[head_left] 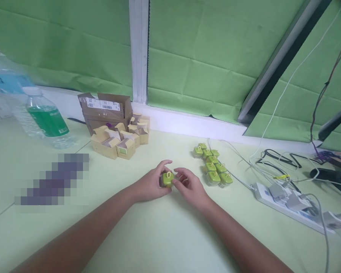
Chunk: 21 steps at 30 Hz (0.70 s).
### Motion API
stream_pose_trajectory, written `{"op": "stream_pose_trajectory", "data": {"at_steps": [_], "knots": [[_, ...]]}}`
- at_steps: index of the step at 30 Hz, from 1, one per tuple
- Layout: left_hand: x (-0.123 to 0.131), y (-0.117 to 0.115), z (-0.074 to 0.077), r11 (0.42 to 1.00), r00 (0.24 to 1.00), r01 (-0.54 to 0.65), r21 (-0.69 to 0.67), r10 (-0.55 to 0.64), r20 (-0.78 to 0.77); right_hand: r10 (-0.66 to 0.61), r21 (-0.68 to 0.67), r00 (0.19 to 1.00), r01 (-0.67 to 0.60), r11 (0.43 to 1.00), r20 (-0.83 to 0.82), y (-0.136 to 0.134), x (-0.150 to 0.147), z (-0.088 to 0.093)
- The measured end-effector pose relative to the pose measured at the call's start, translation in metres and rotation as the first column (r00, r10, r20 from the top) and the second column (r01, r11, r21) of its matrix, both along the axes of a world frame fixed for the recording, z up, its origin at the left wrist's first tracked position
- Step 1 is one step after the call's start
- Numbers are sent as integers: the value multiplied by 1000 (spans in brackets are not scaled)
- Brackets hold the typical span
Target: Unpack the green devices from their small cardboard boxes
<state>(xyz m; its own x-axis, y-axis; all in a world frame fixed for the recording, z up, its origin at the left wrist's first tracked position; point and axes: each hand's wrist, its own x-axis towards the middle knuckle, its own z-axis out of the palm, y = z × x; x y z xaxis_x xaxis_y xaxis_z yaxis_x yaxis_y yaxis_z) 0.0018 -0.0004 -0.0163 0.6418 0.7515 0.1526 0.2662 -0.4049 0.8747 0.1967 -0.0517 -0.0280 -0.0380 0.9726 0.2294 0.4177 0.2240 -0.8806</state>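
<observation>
At the near edge of the pale green desk, both bare forearms come forward from the bottom of the view and meet in the middle. Between the left hand and the right hand is a small green lidded pot with a little yellow-green loop on the top. It is held just above the desk or resting on it; I cannot tell which. The left fingers curve narrow around its left side, and the right fingers pinch at its right side, so the two hands hold it together.

Just to the right of the right hand stands a group of similar green pots, close together in a loose double line. Further right lie a white power strip with plugged adapters and many tangled cables.

On the left side there is a pixelated patch, and what it covers I cannot tell. Beyond it stand a water bottle with a green label and a cluster of small yellow boxes with open flaps, in front of a brown cardboard carton. Farthest away, green curtains hang behind a white window frame.
</observation>
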Motion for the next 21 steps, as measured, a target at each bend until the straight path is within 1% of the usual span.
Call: {"op": "stream_pose_trajectory", "data": {"at_steps": [2,5,10,13,16,21], "knots": [[-1,-2,4,999,1000,24,-34,-25,-18,20,43,999,-19,999,-28,0,-1,-1],[-1,-3,7,997,997,55,-46,-57,-46,70,52,993,-65,996,-98,1,-4,-5],[0,-2,6,997,993,61,-56,-66,-97,64,51,981,-56,997,-182,2,-8,-8],[0,-2,7,997,992,41,-68,-49,-118,59,49,976,-50,998,-208,2,-9,-6],[1,-4,10,996,992,36,-79,-45,-120,56,8,968,-56,998,-245,1,-10,-2],[2,-6,14,994,993,79,-74,-85,-84,30,-15,945,-37,999,-327,1,-8,9]]}}
